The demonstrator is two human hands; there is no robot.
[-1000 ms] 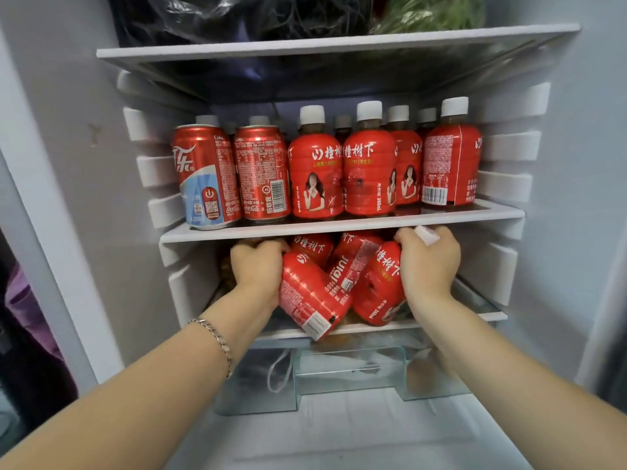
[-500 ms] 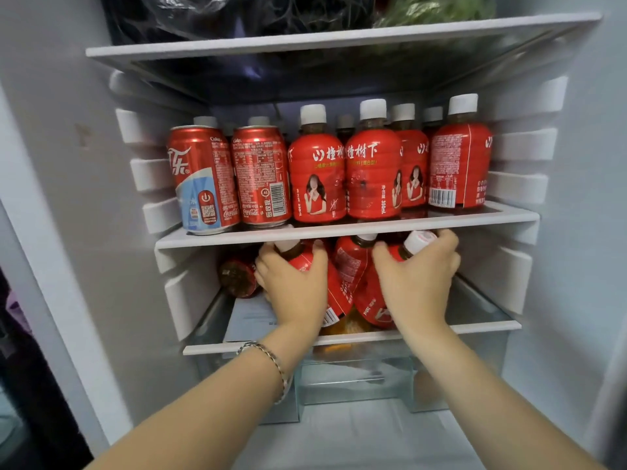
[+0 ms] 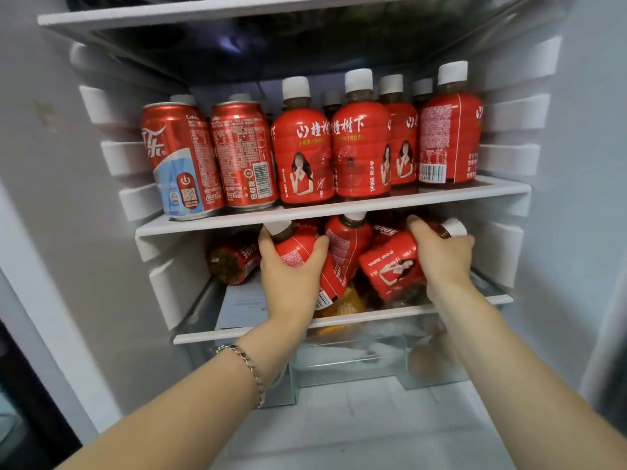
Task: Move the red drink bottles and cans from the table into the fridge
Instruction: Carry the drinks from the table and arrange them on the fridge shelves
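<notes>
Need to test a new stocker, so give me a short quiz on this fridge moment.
1. True or false: both Coca-Cola cans stand upright on the upper shelf.
2. The left hand grips: A) a can B) a white-capped red bottle C) the shelf edge.
3. Fill in: the right hand holds a tilted bottle, cap pointing up and to the ____.
Key: 1 true; 2 B; 3 right.

Two cans (image 3: 242, 154): red, white script and small print; leftmost can (image 3: 179, 161) has a pale blue panel. bottles (image 3: 302, 147): red labels, white characters, printed figure in red. caps (image 3: 296, 87) white. shelf (image 3: 339, 206) white. bracelet (image 3: 249, 364) silver. packet (image 3: 342, 305) orange.
</notes>
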